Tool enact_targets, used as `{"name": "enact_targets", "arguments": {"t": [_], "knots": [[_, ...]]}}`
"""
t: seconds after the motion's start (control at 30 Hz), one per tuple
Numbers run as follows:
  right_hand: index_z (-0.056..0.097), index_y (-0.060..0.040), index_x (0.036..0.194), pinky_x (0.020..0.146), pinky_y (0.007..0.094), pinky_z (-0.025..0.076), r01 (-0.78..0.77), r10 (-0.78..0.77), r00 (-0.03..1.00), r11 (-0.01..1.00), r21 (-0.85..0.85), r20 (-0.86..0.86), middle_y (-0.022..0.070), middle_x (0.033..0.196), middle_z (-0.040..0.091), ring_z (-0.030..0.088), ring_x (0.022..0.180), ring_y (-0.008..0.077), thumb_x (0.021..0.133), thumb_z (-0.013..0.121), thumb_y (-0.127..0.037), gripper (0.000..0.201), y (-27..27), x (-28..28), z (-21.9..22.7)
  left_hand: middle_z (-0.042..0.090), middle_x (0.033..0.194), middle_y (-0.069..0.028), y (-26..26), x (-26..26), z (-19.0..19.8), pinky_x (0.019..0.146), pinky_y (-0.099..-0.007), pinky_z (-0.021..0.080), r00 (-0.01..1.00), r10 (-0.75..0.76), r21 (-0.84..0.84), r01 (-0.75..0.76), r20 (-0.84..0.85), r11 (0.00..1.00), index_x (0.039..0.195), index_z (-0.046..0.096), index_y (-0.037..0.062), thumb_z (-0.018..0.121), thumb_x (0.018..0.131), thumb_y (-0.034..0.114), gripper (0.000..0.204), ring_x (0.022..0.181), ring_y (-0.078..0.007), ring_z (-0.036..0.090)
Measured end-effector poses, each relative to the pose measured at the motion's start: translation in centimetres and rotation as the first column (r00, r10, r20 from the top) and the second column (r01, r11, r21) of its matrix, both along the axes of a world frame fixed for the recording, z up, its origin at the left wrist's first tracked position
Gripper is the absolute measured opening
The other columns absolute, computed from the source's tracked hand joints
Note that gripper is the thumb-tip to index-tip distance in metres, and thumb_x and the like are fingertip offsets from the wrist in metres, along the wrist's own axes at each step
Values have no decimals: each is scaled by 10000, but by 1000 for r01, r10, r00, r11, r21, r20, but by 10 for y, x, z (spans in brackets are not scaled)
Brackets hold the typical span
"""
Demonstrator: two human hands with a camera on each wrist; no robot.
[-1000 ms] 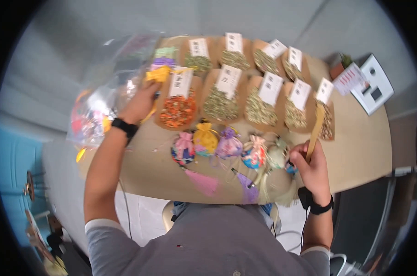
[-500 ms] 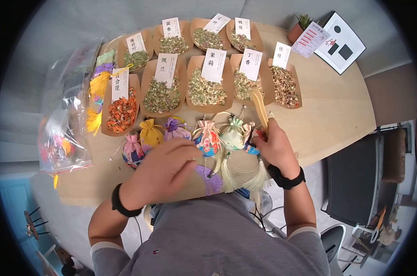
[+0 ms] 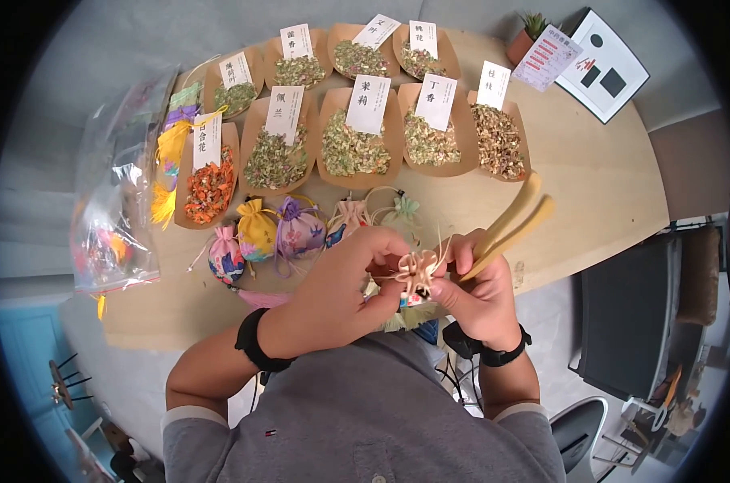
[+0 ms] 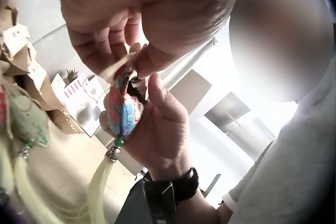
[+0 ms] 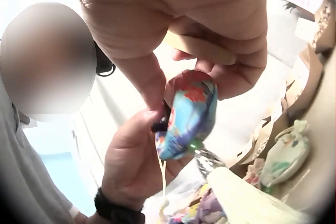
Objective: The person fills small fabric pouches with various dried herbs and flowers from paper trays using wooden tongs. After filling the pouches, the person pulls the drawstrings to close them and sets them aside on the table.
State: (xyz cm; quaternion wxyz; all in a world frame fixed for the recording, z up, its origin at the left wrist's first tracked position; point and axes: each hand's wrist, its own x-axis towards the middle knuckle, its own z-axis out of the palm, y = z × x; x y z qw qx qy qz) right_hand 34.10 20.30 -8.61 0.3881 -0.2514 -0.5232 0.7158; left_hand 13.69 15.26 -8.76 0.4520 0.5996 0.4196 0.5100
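Note:
A small drawstring pouch [image 3: 417, 272] with a pink gathered mouth is between both hands, in front of the chest. Its blue and red floral body [image 5: 191, 108] shows in the right wrist view, with a pale tassel [image 4: 102, 187] hanging below. My left hand [image 3: 324, 282] pinches the pouch at its gathered top. With thumb and fingers my right hand [image 3: 485, 298] grips the pouch from the other side. Wooden tongs [image 3: 514, 221] are tucked in that same hand, tips pointing away. More drawstring pouches, among them a yellow one [image 3: 257, 232] and a purple one [image 3: 300, 228], lie beyond the left hand.
Cardboard trays of dried herbs with label cards stand in two rows, including an orange-filled tray [image 3: 210, 193] and a brown-filled one [image 3: 500, 141]. A clear plastic bag [image 3: 115, 217] lies at left. A potted plant [image 3: 530, 32] and a white framed board [image 3: 602, 68] stand back right.
The left hand came from the bag side across to the right hand. The pouch is now lifted off the table between both hands, and the tongs have swung to point right.

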Motion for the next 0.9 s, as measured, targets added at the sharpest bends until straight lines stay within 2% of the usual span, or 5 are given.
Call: {"name": "enact_targets", "arguments": {"t": [0.07,0.27,0.4,0.47,0.9], "knots": [[421,-106,944,775,254,488,6,-3,999,998,65,-42,48,971,585,594,871,113,866,693,111,357,3,-1,-6,612,1004,-104,-4,-9,4,730,-317,516,958,76,111,-47,-278,993,1185,562,51,636,841,-21,359,825,-185,626],[409,-111,908,786,277,479,73,-72,997,997,-31,16,66,941,602,580,831,124,834,721,102,385,3,0,-6,590,1033,-123,-11,-29,3,731,-325,494,969,94,231,-39,-229,972,1156,581,74,564,809,-107,391,890,-222,595],[445,-103,910,904,376,449,184,-185,982,893,411,-39,69,989,646,594,974,188,781,784,29,386,16,-5,19,586,1024,-128,-12,-35,7,727,-344,485,924,106,310,15,-368,951,1175,574,84,561,809,-102,411,881,-269,592],[544,-90,929,900,395,457,-247,-3,953,576,779,304,57,956,664,604,1010,254,773,755,25,287,23,-12,36,587,1018,-129,-16,-34,9,733,-352,483,945,50,220,24,-324,975,1145,609,91,564,810,-98,387,881,-291,592],[645,-58,959,801,409,490,-478,-25,846,407,779,532,55,847,641,621,942,291,713,716,-2,262,18,-17,48,568,892,-105,-14,-56,42,679,-387,480,780,-288,-56,310,-556,949,1008,659,59,700,867,141,169,806,-287,594]]}}
